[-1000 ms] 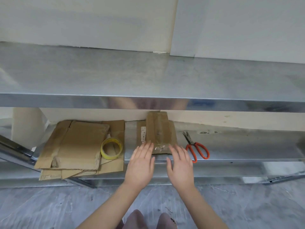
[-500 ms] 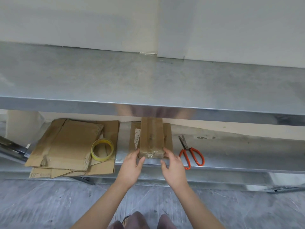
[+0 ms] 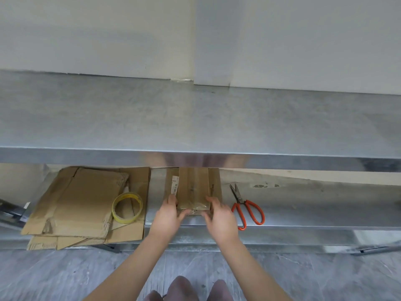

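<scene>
Together, the left grip (image 3: 168, 213) and right grip (image 3: 221, 216) clamped the near end of the folded cardboard (image 3: 194, 187), lower centre of the frame, on the lower shelf (image 3: 303, 213); red scissors (image 3: 247, 209) lay frame-right of it, a tape roll (image 3: 127, 207) frame-left.

Label (image 3: 175, 186) (on cardboard (image 3: 193, 187)): perhaps 065.

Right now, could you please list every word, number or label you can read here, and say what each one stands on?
"065": on the white paper sticker on the flat brown cardboard box.
Barcode below it: digits too small to read.
Dark marks on the box's middle and right flap: blurred, unreadable.
Yellow tape roll, orange-handled metal scissors: no text visible.
</scene>
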Available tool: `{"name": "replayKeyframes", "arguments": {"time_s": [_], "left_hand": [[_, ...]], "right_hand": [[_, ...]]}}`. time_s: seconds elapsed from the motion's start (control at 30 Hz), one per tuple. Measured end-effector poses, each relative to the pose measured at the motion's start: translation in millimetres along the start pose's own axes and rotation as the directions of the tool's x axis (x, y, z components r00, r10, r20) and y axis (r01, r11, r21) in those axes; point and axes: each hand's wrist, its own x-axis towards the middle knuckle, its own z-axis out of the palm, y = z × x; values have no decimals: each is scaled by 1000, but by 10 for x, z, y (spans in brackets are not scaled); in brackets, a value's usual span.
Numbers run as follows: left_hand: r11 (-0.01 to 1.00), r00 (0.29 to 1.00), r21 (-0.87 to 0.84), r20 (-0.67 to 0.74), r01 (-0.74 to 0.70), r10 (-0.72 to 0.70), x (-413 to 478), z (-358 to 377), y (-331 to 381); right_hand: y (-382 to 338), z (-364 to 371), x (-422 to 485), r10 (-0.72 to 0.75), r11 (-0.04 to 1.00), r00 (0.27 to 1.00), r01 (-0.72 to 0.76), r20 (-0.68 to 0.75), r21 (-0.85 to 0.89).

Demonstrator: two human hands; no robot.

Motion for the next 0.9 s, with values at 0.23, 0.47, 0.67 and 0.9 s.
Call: {"name": "replayKeyframes", "arguments": {"time_s": [0.23, 0.47, 0.67, 0.9], "left_hand": [[989, 912, 104, 406, -108, 57, 253, -487, -94], [989, 952, 96, 295, -113, 80, 280, -442, -66], [997, 997, 44, 32, -71, 70, 68, -193, -60], [977, 997, -211, -74, 18, -34, -47, -110, -33]], "right_hand": [[307, -389, 201, -92, 991, 943, 54, 321, 126], [207, -263, 246, -2, 989, 989, -20, 148, 146], [170, -97, 108, 3, 991, 999, -7, 34, 133], [106, -53, 54, 44, 969, 999, -40, -11, 244]]}}
